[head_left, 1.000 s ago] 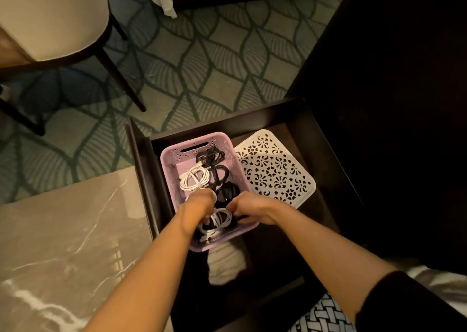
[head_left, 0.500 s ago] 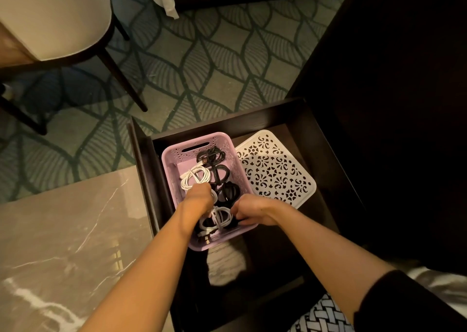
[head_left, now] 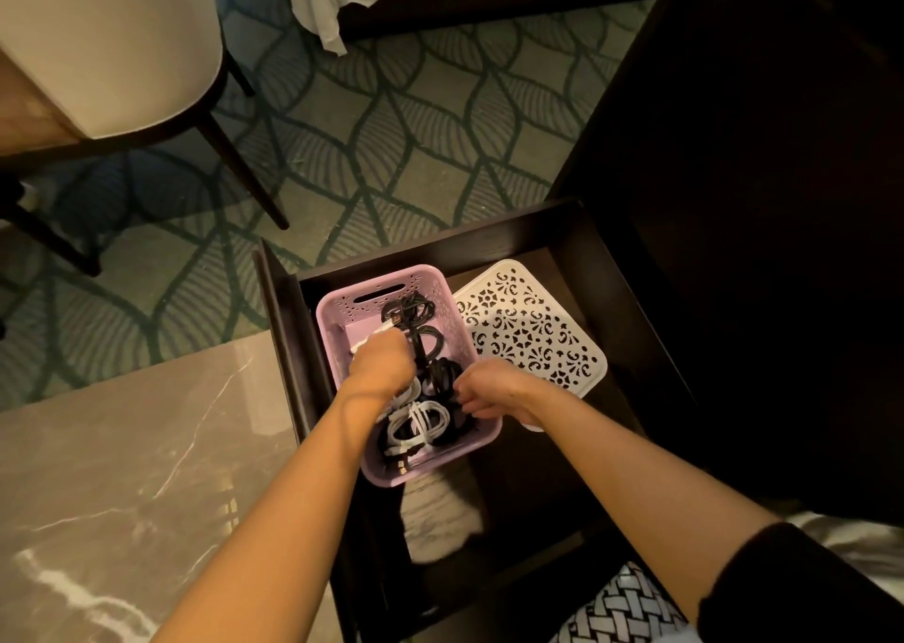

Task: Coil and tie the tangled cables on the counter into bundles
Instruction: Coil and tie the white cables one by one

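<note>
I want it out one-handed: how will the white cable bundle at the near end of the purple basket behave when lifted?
The white cable bundle looks cinched at its middle, so it should probably lift as one piece, its loops flopping slightly. Thin cord suggests it is light. A loose end by the purple basket wall may dangle or snag.

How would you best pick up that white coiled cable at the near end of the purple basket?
Probably pinch the white coiled cable at its cinched middle, coming straight down from above: its loops lie flat, and the walls of the purple basket block the sides.
</note>
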{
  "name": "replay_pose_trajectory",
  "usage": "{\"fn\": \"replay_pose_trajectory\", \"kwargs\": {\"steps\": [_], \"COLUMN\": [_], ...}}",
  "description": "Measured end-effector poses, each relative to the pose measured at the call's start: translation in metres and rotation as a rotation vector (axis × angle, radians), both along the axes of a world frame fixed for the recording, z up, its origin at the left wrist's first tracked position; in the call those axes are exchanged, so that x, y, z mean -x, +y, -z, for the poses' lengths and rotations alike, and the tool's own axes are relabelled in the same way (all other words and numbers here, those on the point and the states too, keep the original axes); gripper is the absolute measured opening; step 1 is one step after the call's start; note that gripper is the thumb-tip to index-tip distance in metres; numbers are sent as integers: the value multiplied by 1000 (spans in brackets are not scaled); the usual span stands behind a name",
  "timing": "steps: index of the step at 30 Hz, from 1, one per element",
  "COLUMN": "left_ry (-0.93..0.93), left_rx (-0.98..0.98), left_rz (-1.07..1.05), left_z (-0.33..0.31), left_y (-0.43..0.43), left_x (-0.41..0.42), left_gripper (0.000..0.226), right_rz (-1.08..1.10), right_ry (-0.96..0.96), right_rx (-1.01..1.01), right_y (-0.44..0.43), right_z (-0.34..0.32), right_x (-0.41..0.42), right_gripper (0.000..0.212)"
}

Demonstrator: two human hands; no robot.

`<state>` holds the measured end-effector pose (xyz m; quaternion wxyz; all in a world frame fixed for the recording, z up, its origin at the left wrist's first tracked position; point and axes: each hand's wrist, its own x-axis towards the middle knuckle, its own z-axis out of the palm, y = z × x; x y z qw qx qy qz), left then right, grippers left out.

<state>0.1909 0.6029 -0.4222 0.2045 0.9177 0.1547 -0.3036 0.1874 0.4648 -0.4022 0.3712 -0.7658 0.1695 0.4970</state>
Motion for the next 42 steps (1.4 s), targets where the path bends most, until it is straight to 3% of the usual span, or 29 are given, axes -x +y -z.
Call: {"fn": "replay_pose_trajectory", "kwargs": {"steps": [4, 10, 16, 20, 29, 38, 42], "left_ry": [-148, -568, -934, -1025, -1059, -866, -1006], "left_rx": [76, 207, 317, 410, 514, 552, 505], "left_rz": [-61, -125, 54, 167, 659, 1121, 1195], "left_z": [-53, -190, -323, -376, -414, -391, -386], "left_y": [-11, -55, -140, -202, -390, -525, -555], "left_x": [-27, -57, -45, -28, 60, 155, 179], "left_gripper": [29, 18, 16, 14, 17, 32, 31], "right_rz": [150, 460, 641, 754, 1132, 1452, 1514], "right_ry": [-320, -837, -1173, -1342, -1471, -1342, -1284], "right_rx": [49, 9, -123, -83, 121, 358, 476], "right_y": [-13, -51, -120, -176, -335, -465, -496], "right_z": [-40, -163, -309, -366, -405, -374, -363], "right_x": [-25, -45, -11, 23, 137, 259, 300], "right_gripper": [26, 25, 22, 22, 24, 29, 29]}}
